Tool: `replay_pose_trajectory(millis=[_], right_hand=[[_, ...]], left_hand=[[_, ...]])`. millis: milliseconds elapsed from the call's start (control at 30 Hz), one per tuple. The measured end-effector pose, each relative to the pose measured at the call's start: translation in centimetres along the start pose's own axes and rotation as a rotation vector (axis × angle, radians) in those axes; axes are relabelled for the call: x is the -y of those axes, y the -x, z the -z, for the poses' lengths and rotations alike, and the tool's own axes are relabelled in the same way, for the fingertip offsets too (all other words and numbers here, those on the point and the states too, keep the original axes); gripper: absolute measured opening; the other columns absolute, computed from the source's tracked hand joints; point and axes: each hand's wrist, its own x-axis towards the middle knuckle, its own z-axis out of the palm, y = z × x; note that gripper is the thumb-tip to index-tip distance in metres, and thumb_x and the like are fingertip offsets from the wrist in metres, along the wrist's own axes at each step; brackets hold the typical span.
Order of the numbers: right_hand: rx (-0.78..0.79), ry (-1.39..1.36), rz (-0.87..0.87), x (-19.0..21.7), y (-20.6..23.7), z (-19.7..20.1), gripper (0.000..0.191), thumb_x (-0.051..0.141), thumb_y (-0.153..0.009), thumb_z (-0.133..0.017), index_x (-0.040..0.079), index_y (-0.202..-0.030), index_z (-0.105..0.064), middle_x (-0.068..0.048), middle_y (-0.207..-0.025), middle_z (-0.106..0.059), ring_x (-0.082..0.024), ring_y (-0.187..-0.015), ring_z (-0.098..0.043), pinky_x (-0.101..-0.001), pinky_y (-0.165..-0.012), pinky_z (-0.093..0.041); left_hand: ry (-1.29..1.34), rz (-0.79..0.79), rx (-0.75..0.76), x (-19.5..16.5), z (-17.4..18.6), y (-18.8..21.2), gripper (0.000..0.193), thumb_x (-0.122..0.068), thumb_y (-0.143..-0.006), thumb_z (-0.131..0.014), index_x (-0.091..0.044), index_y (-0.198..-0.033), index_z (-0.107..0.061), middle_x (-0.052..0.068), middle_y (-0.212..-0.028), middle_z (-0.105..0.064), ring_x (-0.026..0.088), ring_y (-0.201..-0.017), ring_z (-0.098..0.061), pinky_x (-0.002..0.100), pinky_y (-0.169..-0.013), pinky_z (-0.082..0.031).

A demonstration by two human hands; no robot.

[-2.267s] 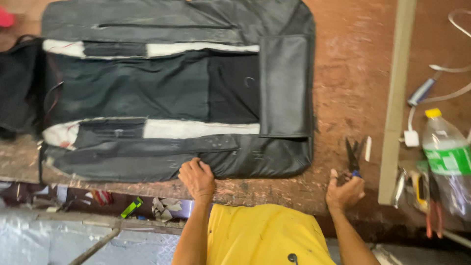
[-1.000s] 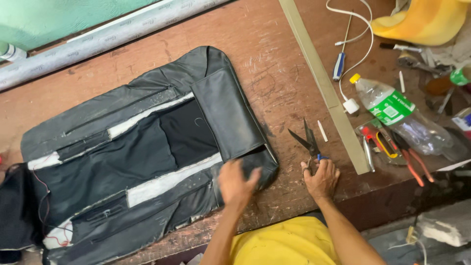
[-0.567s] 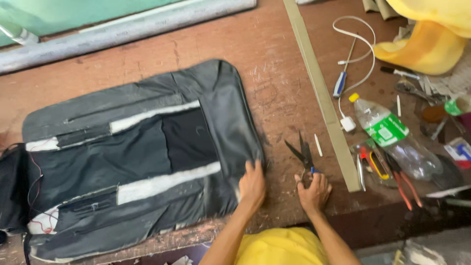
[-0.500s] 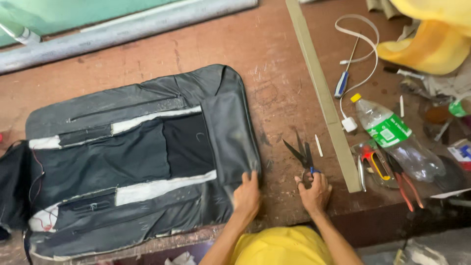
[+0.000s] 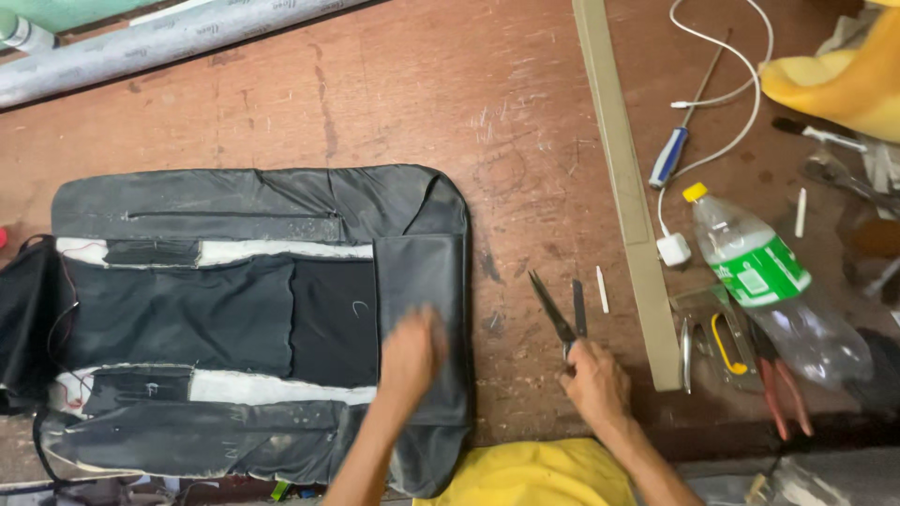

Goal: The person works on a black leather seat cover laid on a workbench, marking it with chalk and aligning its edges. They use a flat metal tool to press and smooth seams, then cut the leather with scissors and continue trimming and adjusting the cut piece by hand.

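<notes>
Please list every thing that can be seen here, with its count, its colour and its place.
seat cover: one, black with white strips, flat on table, left
scissors: one, dark, open blades, centre
table: one, reddish brown
wooden strip: one, pale, right of centre
screwdriver: one, blue handle, upper right
charger cable: one, white, upper right
plastic bottle: one, clear, green label, right
pliers: one, red handles, lower right
left hand: on seat cover
right hand: grips scissors

Soft, even light filled the room, bright enough, with only faint shadows. The left hand [image 5: 410, 349] was smeared with motion blur, while the right hand [image 5: 593, 382] stayed fairly sharp. Beyond it, the plastic bottle [image 5: 771, 286] showed mild glare.
</notes>
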Motion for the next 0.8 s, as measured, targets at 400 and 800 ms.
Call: replay_pose_trajectory(millis=[400, 800], right_hand=[[-0.314, 0.026, 0.119, 3.7, -6.4, -2.6, 0.054, 0.022, -0.070, -0.083, 0.006, -0.117, -0.061, -0.018, -0.105, -0.059, -0.042, -0.094, -0.062, -0.0512, -0.077, -0.050], [-0.272, -0.204, -0.016, 5.4, -8.9, -6.0, 0.025, 0.009, -0.095, -0.068, 0.002, -0.120, -0.067, -0.016, -0.103, -0.067, -0.028, -0.090, -0.067, -0.0379, -0.075, -0.054]], left_hand=[[-0.315, -0.403, -0.515, 0.8, 4.4, -23.1, 0.043, -0.023, -0.076, -0.074, -0.012, -0.117, -0.065, 0.014, -0.129, -0.062, 0.035, -0.114, -0.059, 0.047, -0.096, -0.044], [0.139, -0.499, -0.672, 9.2, -0.9, -22.8, 0.026, -0.016, -0.079, -0.085, -0.012, -0.101, -0.071, 0.004, -0.104, -0.067, 0.029, -0.102, -0.060, 0.044, -0.088, -0.046]])
